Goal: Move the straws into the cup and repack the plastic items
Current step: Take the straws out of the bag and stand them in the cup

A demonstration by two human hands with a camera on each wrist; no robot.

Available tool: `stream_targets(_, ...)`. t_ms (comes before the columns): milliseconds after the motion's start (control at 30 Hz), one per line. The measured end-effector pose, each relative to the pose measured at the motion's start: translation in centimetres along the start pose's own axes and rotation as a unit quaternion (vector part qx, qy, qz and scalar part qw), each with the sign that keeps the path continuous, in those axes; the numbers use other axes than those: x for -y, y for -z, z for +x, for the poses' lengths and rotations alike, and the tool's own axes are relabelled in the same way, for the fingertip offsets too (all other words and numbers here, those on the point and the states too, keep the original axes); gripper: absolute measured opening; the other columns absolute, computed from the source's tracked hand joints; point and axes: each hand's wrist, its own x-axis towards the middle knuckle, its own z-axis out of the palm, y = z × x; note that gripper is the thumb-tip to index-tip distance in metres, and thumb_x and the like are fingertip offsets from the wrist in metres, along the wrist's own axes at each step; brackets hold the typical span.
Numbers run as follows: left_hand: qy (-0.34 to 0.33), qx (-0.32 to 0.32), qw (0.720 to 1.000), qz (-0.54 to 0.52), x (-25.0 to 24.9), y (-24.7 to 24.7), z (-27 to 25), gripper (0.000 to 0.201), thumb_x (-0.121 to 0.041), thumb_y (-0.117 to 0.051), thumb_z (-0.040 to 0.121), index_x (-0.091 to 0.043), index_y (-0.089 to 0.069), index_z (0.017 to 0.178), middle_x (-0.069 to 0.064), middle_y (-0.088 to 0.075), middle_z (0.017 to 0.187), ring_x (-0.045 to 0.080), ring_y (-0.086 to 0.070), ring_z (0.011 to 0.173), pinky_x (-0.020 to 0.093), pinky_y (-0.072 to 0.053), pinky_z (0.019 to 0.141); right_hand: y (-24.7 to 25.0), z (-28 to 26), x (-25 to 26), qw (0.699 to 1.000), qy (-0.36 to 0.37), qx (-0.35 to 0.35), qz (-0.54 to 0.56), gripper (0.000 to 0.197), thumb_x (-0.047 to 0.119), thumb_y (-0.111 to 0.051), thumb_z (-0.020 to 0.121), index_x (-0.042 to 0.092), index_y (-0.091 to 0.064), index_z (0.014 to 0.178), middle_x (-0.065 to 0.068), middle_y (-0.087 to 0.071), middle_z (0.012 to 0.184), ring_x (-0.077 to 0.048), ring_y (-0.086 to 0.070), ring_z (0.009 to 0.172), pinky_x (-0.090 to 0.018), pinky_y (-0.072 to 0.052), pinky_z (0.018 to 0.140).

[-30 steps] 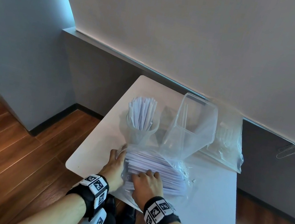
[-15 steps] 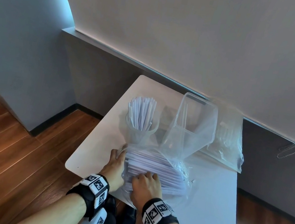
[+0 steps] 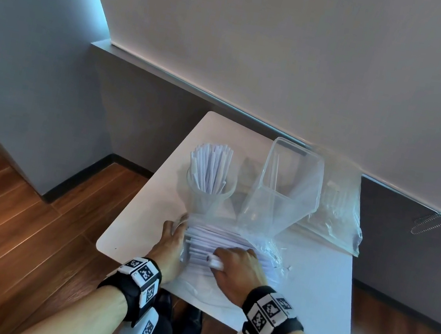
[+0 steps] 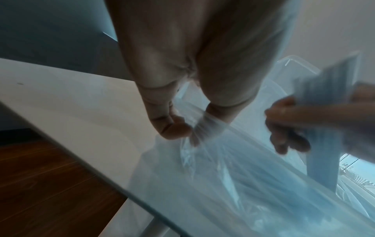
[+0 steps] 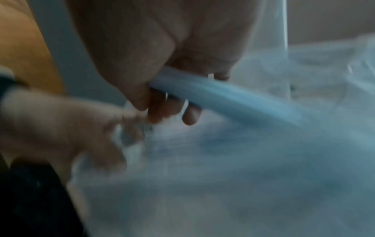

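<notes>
A clear plastic bag [image 3: 265, 242] full of white straws [image 3: 206, 238] lies at the near edge of the white table [image 3: 144, 227]. My left hand [image 3: 170, 242] pinches the bag's open left edge [image 4: 199, 128] between thumb and fingers. My right hand [image 3: 236, 269] is curled round a small bundle of straws [image 3: 214, 262], seen blurred in the right wrist view as a pale blue bundle [image 5: 223, 99]. A clear cup [image 3: 208, 194] behind the bag stands upright, with several white straws [image 3: 212, 165] in it.
A tall clear plastic container [image 3: 289, 187] stands to the right of the cup. Another clear bag of plastic items [image 3: 334, 213] lies at the table's far right by the wall. Wooden floor [image 3: 10, 233] lies to the left, below the table's edge.
My right hand has closed round a few straws and drawn their ends towards the bag's left opening. The left hand keeps its hold on the bag's edge.
</notes>
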Motion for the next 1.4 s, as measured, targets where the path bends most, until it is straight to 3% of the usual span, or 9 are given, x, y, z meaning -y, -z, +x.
stream_targets(100, 0.019, 0.000, 1.000, -0.005, -0.2, 0.0, 0.0, 0.112, 0.002, -0.073, 0.076, -0.028, 0.002, 0.154, 0.003, -0.014, 0.146, 0.026, -0.041, 0.130, 0.029, -0.037, 0.106, 3.3, -0.3, 0.6, 0.994, -0.013, -0.058, 0.087, 0.041, 0.045, -0.043, 0.097, 0.017, -0.061, 0.073, 0.000, -0.063, 0.088, -0.022, -0.054, 0.088, -0.035, -0.041, 0.080)
stream_targets(267, 0.016, 0.000, 1.000, -0.001, -0.1, 0.0, 0.1, 0.114, 0.002, -0.076, 0.075, -0.028, 0.001, 0.153, 0.003, -0.015, 0.145, 0.025, -0.041, 0.130, 0.028, -0.038, 0.106, 5.7, -1.0, 0.8, 0.939, -0.062, -0.123, 0.314, 0.036, 0.038, -0.058, 0.096, 0.019, -0.063, 0.065, 0.003, -0.060, 0.077, -0.009, -0.060, 0.075, -0.029, -0.047, 0.074)
stream_targets(467, 0.037, 0.015, 0.999, 0.029, -0.5, 0.2, 0.0, 0.103, 0.002, -0.070, 0.081, -0.026, -0.004, 0.155, 0.003, -0.013, 0.144, 0.025, -0.046, 0.127, 0.023, -0.037, 0.104, 4.2, -0.5, -1.1, 0.942, -0.149, -0.064, 0.292, 0.040, 0.050, -0.066, 0.081, 0.012, -0.059, 0.070, -0.001, -0.061, 0.069, -0.014, -0.058, 0.062, -0.034, -0.052, 0.063)
stream_targets(567, 0.023, 0.007, 1.000, 0.016, -0.4, 0.2, 0.0, 0.102, 0.004, -0.070, 0.079, -0.027, -0.007, 0.154, 0.004, -0.017, 0.141, 0.025, -0.046, 0.125, 0.020, -0.036, 0.102, 9.2, 1.1, -0.4, 0.939, -0.097, -0.075, 0.321, 0.029, 0.030, -0.071, 0.085, 0.014, -0.060, 0.063, -0.002, -0.063, 0.058, -0.014, -0.060, 0.048, -0.035, -0.055, 0.055)
stream_targets(733, 0.017, 0.007, 1.000, 0.021, 0.0, -0.1, 0.2, 0.104, 0.004, -0.071, 0.076, -0.028, -0.009, 0.154, 0.004, -0.018, 0.138, 0.027, -0.052, 0.119, 0.023, -0.041, 0.102, 19.2, 5.9, 1.4, 0.926, 0.029, -0.165, 0.337, 0.029, 0.042, -0.069, 0.083, 0.014, -0.067, 0.074, -0.008, -0.069, 0.061, -0.023, -0.065, 0.049, -0.033, -0.053, 0.053)
stream_targets(867, 0.017, 0.005, 1.000, 0.024, 0.3, -0.2, 0.3, 0.105, 0.001, -0.074, 0.075, -0.025, -0.010, 0.154, 0.003, -0.017, 0.140, 0.026, -0.050, 0.122, 0.021, -0.037, 0.103, 23.5, 10.0, 2.6, 0.890, 0.069, -0.239, 0.381, 0.017, 0.027, -0.072, 0.086, 0.014, -0.066, 0.077, -0.003, -0.066, 0.062, -0.019, -0.063, 0.050, -0.028, -0.050, 0.051)
stream_targets(1133, 0.011, 0.003, 1.000, 0.021, 0.4, -0.2, 0.5, 0.104, 0.000, -0.072, 0.076, -0.026, -0.008, 0.154, 0.004, -0.017, 0.139, 0.026, -0.052, 0.117, 0.022, -0.042, 0.101, 20.2, 14.0, 1.8, 0.942, 0.007, -0.150, 0.300, 0.019, 0.028, -0.075, 0.083, 0.010, -0.070, 0.084, -0.005, -0.073, 0.075, -0.018, -0.071, 0.059, -0.033, -0.060, 0.067)
stream_targets(1267, 0.009, 0.002, 1.000, 0.021, 0.4, -0.2, 0.4, 0.103, 0.001, -0.068, 0.077, -0.027, -0.006, 0.154, 0.004, -0.018, 0.139, 0.027, -0.054, 0.114, 0.022, -0.044, 0.097, 18.3, 14.5, 1.4, 0.935, -0.029, -0.129, 0.330, 0.017, 0.027, -0.076, 0.081, 0.012, -0.071, 0.082, -0.002, -0.074, 0.073, -0.023, -0.072, 0.064, -0.043, -0.061, 0.074)
stream_targets(1400, 0.004, 0.004, 1.000, 0.019, 0.5, -0.2, 0.5, 0.107, 0.002, -0.071, 0.075, -0.025, -0.005, 0.154, 0.003, -0.016, 0.140, 0.025, -0.051, 0.118, 0.017, -0.040, 0.097, 17.8, 14.4, 1.7, 0.941, -0.042, -0.111, 0.316, 0.016, 0.026, -0.076, 0.080, 0.012, -0.072, 0.084, 0.000, -0.075, 0.074, -0.019, -0.072, 0.063, -0.039, -0.061, 0.075)
